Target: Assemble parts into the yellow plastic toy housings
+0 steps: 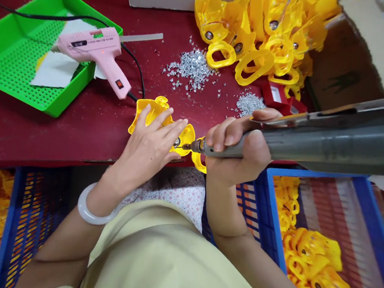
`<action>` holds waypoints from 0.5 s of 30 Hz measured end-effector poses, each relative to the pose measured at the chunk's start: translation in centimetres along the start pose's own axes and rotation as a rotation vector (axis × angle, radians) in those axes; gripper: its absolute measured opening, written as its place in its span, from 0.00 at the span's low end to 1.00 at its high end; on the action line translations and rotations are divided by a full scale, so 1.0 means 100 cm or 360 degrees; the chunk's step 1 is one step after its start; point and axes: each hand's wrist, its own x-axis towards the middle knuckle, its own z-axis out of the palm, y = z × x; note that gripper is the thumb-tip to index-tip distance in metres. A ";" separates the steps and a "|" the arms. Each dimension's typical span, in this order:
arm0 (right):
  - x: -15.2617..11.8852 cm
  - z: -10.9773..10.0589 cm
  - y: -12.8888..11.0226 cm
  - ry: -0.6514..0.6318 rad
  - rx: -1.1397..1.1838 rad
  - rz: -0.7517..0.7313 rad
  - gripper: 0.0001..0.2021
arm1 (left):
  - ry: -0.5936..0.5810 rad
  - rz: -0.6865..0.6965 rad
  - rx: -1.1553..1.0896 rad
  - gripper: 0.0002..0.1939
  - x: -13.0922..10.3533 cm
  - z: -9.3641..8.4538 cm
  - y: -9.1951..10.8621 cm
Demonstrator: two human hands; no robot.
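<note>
My left hand [154, 138] lies across a yellow plastic shell [148, 113] at the table's front edge, fingers stretched out and apart. A small round metal piece shows in the shell beside my fingertips, and my palm hides part of it. Wrapped in my right hand [237, 142] is a grey electric screwdriver [314, 139], held level. Its tip points left and meets the shell, where I cannot make out a screw. Under the tool's nose, a yellow loop handle [198, 161] sticks out over the edge.
Small silver screws [193, 69] lie heaped behind, with a second pile [249, 104] to the right. A pink glue gun [101, 51] rests on a green tray [52, 105]. Yellow shells [268, 19] are stacked at back right near a cardboard box [339, 66]. Blue crates [276, 226] flank me.
</note>
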 end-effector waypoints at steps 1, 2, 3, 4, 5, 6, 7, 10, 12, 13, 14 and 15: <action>0.000 0.000 0.000 -0.0013 -0.0014 0.0003 0.24 | -0.0008 -0.0001 0.0004 0.31 0.000 0.000 0.000; 0.000 0.000 0.001 -0.0023 0.0001 0.0009 0.24 | -0.0020 -0.0001 0.0009 0.30 0.000 0.000 0.000; -0.001 0.000 0.002 -0.0032 0.0041 0.0019 0.23 | -0.0032 0.0000 0.0014 0.30 -0.001 0.000 0.001; -0.002 0.000 0.003 -0.0040 0.0103 0.0022 0.21 | -0.0046 0.0000 0.0014 0.31 -0.001 0.000 0.001; -0.002 0.000 0.005 -0.0054 0.0181 0.0018 0.19 | -0.0054 -0.0001 0.0008 0.31 -0.002 0.000 0.001; -0.003 -0.001 0.007 -0.0074 0.0267 0.0005 0.18 | -0.0053 -0.0004 -0.0008 0.31 -0.002 0.000 0.001; -0.004 -0.001 0.009 -0.0096 0.0346 -0.0015 0.16 | -0.0049 -0.0007 -0.0031 0.31 -0.003 0.001 0.001; -0.003 -0.002 0.014 -0.0113 0.0409 -0.0053 0.14 | -0.0029 -0.0018 -0.0079 0.31 -0.004 0.002 0.001; -0.001 -0.002 0.016 -0.0147 0.0275 -0.0014 0.18 | -0.0023 -0.0025 -0.0067 0.30 -0.004 0.003 0.001; 0.000 -0.001 0.017 -0.0188 0.0193 0.0019 0.22 | -0.0022 -0.0027 -0.0051 0.30 -0.004 0.003 0.001; 0.000 0.000 0.017 -0.0238 0.0123 0.0054 0.25 | -0.0024 -0.0027 -0.0033 0.29 -0.004 0.002 0.001; 0.000 0.001 0.018 -0.0289 0.0073 0.0086 0.27 | -0.0030 -0.0027 -0.0015 0.29 -0.004 0.002 0.001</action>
